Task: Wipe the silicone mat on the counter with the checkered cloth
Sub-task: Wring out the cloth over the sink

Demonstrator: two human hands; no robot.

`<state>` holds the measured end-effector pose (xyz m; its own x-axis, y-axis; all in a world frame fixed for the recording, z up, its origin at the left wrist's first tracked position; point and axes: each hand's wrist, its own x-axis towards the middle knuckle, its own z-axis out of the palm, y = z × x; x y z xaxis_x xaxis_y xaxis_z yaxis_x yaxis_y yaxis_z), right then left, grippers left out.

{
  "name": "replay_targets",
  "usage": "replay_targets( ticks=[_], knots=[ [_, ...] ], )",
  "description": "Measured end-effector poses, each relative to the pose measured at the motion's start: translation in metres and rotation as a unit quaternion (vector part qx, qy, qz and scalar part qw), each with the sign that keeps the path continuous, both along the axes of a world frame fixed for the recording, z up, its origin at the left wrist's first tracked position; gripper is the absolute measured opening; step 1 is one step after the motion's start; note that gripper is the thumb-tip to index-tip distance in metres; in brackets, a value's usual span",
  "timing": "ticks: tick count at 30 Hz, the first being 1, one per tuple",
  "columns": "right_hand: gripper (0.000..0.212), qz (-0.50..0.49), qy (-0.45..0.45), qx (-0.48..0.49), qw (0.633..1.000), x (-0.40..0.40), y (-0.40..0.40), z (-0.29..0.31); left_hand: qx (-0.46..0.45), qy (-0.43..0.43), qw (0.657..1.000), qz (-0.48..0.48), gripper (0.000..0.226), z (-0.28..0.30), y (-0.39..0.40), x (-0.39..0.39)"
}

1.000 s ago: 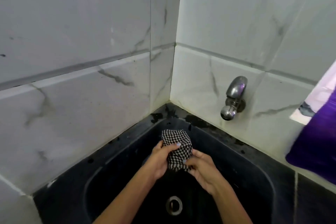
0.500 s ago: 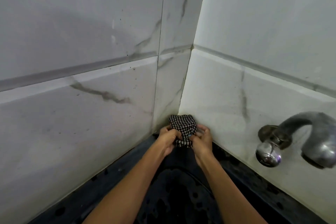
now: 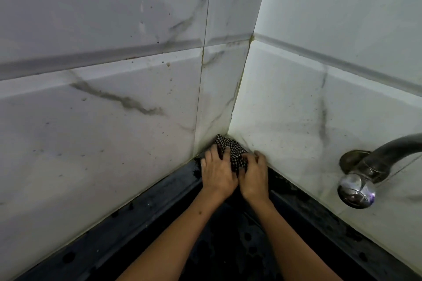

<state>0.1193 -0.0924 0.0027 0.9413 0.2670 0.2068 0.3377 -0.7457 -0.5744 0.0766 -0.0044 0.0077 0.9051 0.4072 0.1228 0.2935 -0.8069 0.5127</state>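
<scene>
Head view: left hand and right hand both grip the bunched checkered cloth in the far sink corner; no mat visible; probably still preparing; next, carry it to the counter.

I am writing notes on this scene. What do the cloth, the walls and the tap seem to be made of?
The checkered cloth looks like soft woven fabric: it bunches and creases under both hands. The wall tiles look like glazed ceramic with printed marble veins, judging by the sheen and grout lines. The tap seems to be metal, chrome-like on its shiny rounded end, duller on the spout.
</scene>
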Motion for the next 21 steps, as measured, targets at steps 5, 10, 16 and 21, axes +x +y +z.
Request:
replay_targets(
  ticks=[5, 10, 16, 21],
  knots=[
    [0.057, 0.129, -0.022, -0.208, 0.969, -0.001, -0.005, -0.001, 0.195, 0.124, 0.969, -0.086, 0.072, -0.002, 0.013, 0.005],
    [0.073, 0.143, 0.080, -0.260, 0.952, -0.005, -0.006, 0.000, 0.218, 0.173, 0.954, -0.111, 0.077, -0.001, 0.020, 0.003],
    [0.069, 0.093, 0.048, -0.171, 0.980, -0.030, -0.026, 0.020, 0.194, 0.102, 0.971, -0.092, 0.069, 0.009, 0.016, -0.027],
    [0.056, 0.048, 0.026, -0.117, 0.992, -0.087, -0.075, 0.044, 0.161, 0.081, 0.980, -0.089, 0.064, 0.035, -0.022, -0.070]
  ],
)
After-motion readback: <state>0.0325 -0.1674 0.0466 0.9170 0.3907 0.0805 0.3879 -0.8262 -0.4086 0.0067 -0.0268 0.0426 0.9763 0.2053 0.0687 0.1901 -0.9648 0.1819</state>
